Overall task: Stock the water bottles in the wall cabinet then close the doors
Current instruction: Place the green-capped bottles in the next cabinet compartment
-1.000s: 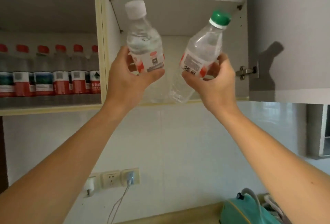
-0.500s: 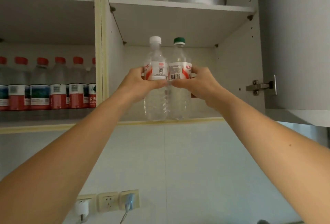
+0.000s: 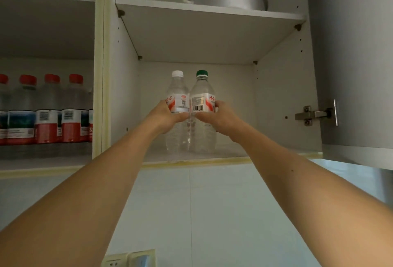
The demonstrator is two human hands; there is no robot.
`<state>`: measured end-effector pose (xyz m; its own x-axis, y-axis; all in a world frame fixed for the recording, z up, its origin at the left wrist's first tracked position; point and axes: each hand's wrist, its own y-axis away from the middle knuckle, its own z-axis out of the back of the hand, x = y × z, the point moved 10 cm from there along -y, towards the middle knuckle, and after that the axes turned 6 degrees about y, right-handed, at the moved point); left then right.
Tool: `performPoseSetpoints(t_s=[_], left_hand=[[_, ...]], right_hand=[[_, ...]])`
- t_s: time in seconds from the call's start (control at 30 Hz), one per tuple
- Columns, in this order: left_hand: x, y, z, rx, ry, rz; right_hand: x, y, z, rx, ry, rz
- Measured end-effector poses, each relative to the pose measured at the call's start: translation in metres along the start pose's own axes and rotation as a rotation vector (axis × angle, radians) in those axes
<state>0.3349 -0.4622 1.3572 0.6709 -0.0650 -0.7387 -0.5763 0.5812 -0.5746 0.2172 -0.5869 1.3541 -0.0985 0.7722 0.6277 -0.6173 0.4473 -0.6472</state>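
Bottles are held upright, side by side and touching, on the right compartment's lower shelf (image 3: 223,156): the white-capped bottle (image 3: 177,96) is gripped by the left hand (image 3: 168,118), the green-capped bottle (image 3: 202,96) by the right hand (image 3: 219,116).

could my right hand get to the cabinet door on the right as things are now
Probably yes, once free. The right hand grips the green-capped bottle on the shelf; the open door hangs just to its right with nothing between.

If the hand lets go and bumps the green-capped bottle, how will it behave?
The green-capped bottle is tall and narrow, so it would probably tip easily. It looks full, so likely rather heavy. The white-capped bottle stands against it and may fall too.
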Motion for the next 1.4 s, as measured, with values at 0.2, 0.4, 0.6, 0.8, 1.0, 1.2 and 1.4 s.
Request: performPoseSetpoints(t_s=[0.2, 0.4, 0.6, 0.8, 1.0, 1.2, 1.4], left_hand=[[0.004, -0.001, -0.003, 0.012, -0.007, 0.066], [0.000, 0.010, 0.002, 0.034, -0.196, 0.095], [-0.032, 0.054, 0.027, -0.250, -0.433, -0.168], [-0.061, 0.141, 0.022, -0.271, -0.304, -0.567], [-0.013, 0.205, -0.012, -0.100, -0.021, -0.470], [0.094, 0.262, -0.085, 0.109, 0.118, -0.123], [0.195, 0.349, -0.167, 0.278, 0.105, 0.139]], right_hand=[[0.002, 0.001, -0.002, 0.035, -0.006, 0.016], [0.008, 0.008, 0.001, 0.066, 0.038, -0.011], [0.037, 0.053, 0.034, -0.300, 0.165, 0.119], [0.054, 0.136, 0.038, -0.311, 0.279, 0.278], [-0.005, 0.207, 0.007, -0.077, 0.271, 0.044], [-0.109, 0.297, -0.045, 0.200, 0.212, -0.255], [-0.214, 0.398, -0.088, 0.373, 0.140, -0.508]])
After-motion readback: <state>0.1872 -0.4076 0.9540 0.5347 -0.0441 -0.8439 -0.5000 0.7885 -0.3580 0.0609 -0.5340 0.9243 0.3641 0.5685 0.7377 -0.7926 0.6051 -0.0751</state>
